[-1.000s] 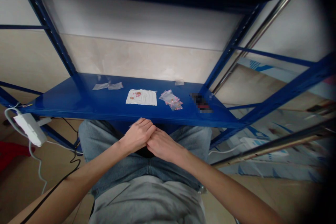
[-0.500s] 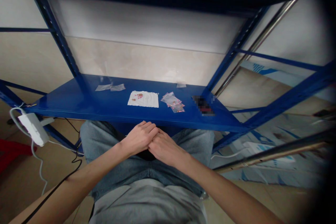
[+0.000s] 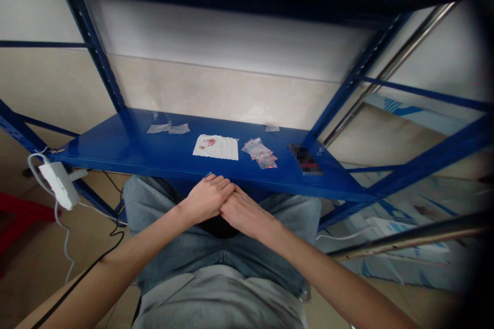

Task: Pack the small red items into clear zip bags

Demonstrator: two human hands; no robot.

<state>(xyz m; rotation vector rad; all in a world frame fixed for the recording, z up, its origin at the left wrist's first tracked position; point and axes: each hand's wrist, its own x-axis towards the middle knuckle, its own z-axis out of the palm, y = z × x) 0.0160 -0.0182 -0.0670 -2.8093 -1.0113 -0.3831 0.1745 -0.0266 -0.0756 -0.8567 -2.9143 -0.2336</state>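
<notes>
My left hand and my right hand are closed together over my lap, just before the front edge of the blue shelf. Their fingers overlap, so what lies between them is mostly hidden. A small clear piece of plastic sticks out above the left fingers. Beyond the hands lies a white cloth pouch with small pink and brown pieces on it. To its right, several small clear zip bags with pinkish contents overlap in a pile.
Clear bags lie at the back left, and another clear bag at the back right. A pixelated dark object rests on the right. A white power strip hangs at the left corner. Blue uprights frame the shelf.
The view has shifted slightly, so the shelf and its things appear further right. More of the clear plastic shows above my left fingers. My hands remain together.
</notes>
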